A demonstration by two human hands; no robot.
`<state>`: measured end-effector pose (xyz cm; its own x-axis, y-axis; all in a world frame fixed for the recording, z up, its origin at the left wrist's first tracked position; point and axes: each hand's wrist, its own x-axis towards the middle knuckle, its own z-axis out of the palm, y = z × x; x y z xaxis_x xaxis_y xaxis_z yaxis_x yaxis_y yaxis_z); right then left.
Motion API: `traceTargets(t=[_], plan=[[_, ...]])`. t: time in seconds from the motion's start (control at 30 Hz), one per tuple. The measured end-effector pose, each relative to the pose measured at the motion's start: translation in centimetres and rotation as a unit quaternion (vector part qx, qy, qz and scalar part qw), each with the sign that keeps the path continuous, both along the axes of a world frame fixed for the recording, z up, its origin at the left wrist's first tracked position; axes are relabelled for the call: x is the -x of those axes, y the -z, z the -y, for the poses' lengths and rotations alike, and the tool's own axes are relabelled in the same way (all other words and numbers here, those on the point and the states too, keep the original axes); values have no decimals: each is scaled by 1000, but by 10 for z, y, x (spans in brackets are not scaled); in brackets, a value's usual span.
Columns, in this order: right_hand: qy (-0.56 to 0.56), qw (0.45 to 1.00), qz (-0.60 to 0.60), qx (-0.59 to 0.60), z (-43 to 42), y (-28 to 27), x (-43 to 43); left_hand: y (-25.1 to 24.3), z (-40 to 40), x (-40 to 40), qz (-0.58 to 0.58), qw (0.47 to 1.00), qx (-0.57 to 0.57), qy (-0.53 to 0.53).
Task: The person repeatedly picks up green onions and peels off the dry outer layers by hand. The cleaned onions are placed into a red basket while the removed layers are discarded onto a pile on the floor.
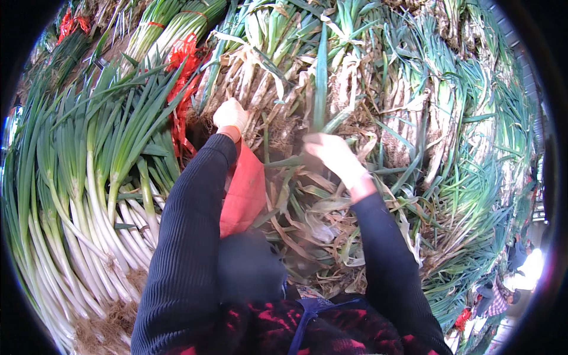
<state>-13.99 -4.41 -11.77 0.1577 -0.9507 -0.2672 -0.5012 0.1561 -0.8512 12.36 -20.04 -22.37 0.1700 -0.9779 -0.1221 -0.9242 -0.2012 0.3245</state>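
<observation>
My left hand [230,116], in a white glove, is curled at the root end of a heap of unpeeled green onions [257,88] with dry, soil-stained outer leaves. Whether its fingers grip a stalk is hidden. My right hand [335,155], also gloved in white, is blurred by motion above a litter of stripped leaves [310,199]. A long green leaf [320,80] runs down close to its fingers; I cannot tell if they hold it. At my left lies a pile of cleaned green onions [102,222], with white stems and roots towards me.
Red plastic strips [182,93] hang between the two heaps. A red cloth or sack [244,191] is beside my left forearm. Tied onion bundles [177,26] lie at the back left. More unpeeled onions [466,133] rise along the right. A person in a checked top [497,301] is far right.
</observation>
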Motion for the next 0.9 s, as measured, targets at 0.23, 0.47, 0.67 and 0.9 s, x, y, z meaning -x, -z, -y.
traceTargets(t=[0.23,0.47,0.67,0.9], plan=[[133,989,47,-38,110,130,-120,1,-1,-37,-416,899,-82,112],[173,915,338,-135,131,120,-146,-26,-9,-61,-597,797,-86,31],[126,977,-172,21,142,86,-165,-71,-20,-98,-759,645,-93,-8],[140,955,-261,1,133,85,-173,-16,-41,-85,-682,722,-106,-51]])
